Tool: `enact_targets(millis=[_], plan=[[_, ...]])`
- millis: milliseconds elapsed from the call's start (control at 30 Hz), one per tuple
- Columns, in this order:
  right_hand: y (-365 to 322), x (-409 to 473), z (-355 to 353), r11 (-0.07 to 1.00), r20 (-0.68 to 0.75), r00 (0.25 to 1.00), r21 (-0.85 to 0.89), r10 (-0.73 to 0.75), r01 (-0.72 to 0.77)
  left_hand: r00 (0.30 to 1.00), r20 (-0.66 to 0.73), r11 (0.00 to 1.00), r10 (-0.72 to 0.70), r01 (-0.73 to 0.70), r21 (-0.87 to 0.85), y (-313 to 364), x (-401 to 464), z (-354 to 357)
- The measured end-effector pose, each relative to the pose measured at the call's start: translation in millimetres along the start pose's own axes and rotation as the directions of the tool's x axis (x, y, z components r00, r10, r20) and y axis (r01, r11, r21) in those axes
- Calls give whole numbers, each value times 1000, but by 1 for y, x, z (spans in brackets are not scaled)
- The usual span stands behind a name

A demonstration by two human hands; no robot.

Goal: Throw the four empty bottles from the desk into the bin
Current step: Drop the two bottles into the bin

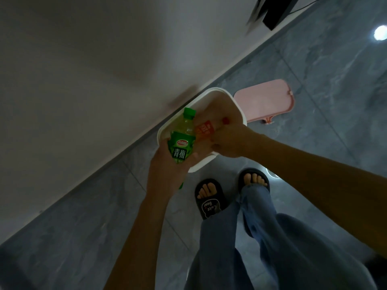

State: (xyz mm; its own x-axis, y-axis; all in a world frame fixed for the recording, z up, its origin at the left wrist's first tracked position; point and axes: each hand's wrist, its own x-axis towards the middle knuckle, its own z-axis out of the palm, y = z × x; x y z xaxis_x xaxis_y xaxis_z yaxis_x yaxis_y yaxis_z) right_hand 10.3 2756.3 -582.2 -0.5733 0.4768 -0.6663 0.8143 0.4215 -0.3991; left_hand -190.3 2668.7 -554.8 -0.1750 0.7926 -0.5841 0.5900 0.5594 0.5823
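A person stood over a white bin (240,110) on a grey tiled floor (314,84), both bare arms reaching down to it. The left hand (165,172) was wrapped around the lower body of a green-labelled bottle (181,141); its green cap pointed up and away from the hand, so the long axis ran from the palm out over the bin's near rim. A sliver of green showed under this hand; whether that was a second bottle could not be told.

The right hand (228,141) was curled closed around an orange-labelled bottle (204,130), which lay pale and blurred beyond the knuckles, inside the bin's outline and just beside the green bottle. Both hands sat at the rim, the right slightly further over the opening.

The open mouth lay directly beyond both hands, so letting go should likely drop the bottles in. A white wall (83,80) ran close along the bin's far side. A pink lid (263,101) lay flat on the floor past the right hand. The person's sandalled feet (209,195) stood just short of the bin.
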Motion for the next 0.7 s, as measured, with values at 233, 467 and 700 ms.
enact_targets(millis=[233, 467, 700], plan=[[9, -44, 15, 997, -103, 994, -82, -23, 15, 980, 132, 937, 148, -181, 298, 55, 27, 2], [22, -40, 32, 990, -268, 959, -128, -91, 58, 963, 224, 828, 152, -248, 503, 38, 78, 46], [40, -32, 52, 979, -346, 919, -135, -190, 152, 961, 274, 859, 40, -173, 483, -12, 113, 96]])
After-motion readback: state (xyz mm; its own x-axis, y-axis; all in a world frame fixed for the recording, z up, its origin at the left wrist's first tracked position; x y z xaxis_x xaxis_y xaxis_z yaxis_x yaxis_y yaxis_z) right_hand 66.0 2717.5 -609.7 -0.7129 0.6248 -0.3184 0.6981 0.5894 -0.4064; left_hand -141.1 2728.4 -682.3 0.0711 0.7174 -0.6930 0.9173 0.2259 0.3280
